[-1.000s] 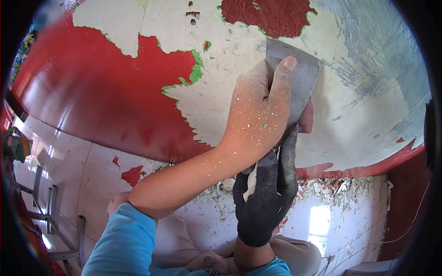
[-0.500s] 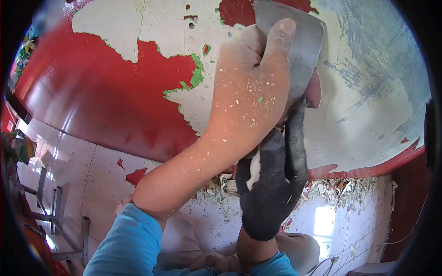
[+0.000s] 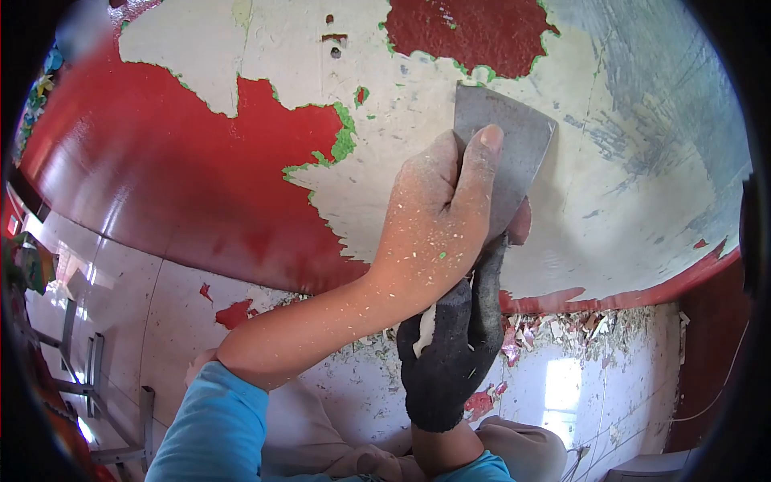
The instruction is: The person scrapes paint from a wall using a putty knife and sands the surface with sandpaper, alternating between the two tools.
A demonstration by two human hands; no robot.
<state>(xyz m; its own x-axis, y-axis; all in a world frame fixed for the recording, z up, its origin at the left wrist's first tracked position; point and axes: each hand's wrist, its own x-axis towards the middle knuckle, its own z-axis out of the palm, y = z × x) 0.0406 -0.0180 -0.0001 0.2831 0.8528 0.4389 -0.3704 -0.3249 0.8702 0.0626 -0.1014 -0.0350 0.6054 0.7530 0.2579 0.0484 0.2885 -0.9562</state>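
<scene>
A broad scraper [image 3: 514, 132] with a grey metal blade lies against the curved red and cream surface [image 3: 273, 201], its wide edge pointing away from me. My left hand [image 3: 438, 217], bare and dusted with pale flakes, is closed on the blade with the thumb flat on its face. Below it, my right hand [image 3: 454, 345] in a black fabric glove is closed around the handle end, mostly hidden by the left hand. Just beyond the blade edge is a dark red paint patch [image 3: 466, 32] with a ragged green rim.
Paint chips [image 3: 562, 333] are heaped on the white tiled floor [image 3: 185, 313] along the bottom of the curved surface. Metal frame legs [image 3: 95, 377] stand at the left. At the lower right, a thin cable [image 3: 715, 402] runs near a dark red panel [image 3: 707, 353].
Both hands and the scraper have moved down the surface toward me, slightly left. The red patch that the blade partly covered now shows more fully.
</scene>
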